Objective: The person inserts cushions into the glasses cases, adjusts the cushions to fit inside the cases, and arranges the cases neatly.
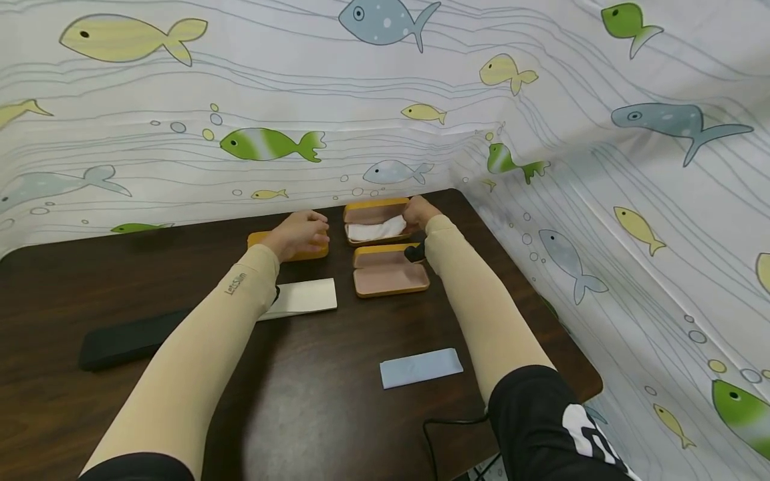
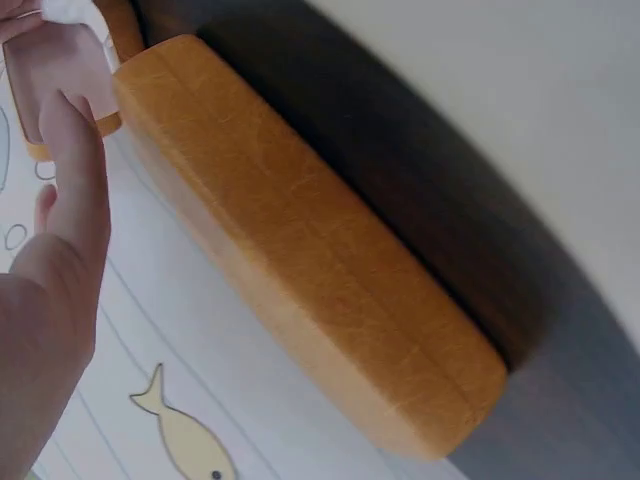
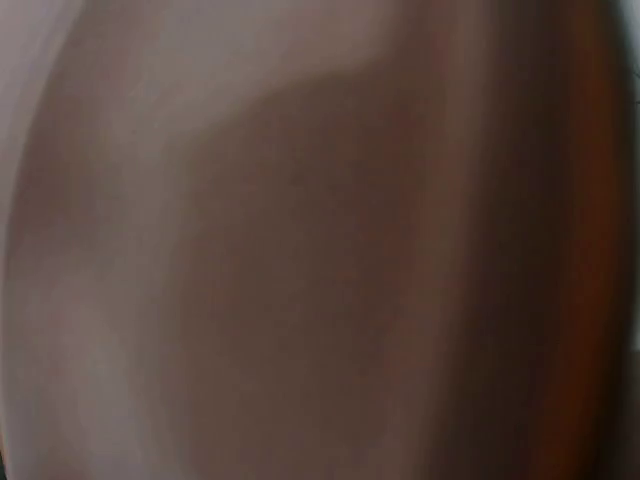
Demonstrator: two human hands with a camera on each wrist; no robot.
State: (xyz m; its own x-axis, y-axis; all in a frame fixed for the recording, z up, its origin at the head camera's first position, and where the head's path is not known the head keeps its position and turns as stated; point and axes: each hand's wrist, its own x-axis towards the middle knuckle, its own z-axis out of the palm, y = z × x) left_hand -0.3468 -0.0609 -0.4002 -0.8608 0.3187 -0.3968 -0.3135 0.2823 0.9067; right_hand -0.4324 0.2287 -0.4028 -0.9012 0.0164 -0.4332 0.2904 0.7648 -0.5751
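My left hand [image 1: 299, 234], its fingers loosely bent and holding nothing, is over a closed orange glasses case [image 1: 257, 238]. The left wrist view shows this case [image 2: 310, 250] large, with the left hand [image 2: 60, 240] beside it. My right hand [image 1: 419, 212] is at the right end of an open orange glasses case [image 1: 375, 212] at the back. Inside that case lies a white cloth [image 1: 375, 230], and the right fingertips are hidden at its right end. A second open case [image 1: 391, 280] stands in front, lined in pink, below the right wrist. The right wrist view is a close blur of pink lining.
On the dark table [image 1: 337, 414], a cream folded sheet [image 1: 307, 296] lies near the left forearm. A long black case [image 1: 129, 337] is partly behind that forearm. A light blue folded cloth [image 1: 421, 367] lies at front right, near a black cable [image 1: 454, 421]. A fish-print curtain [image 1: 337, 87] surrounds the table's far side.
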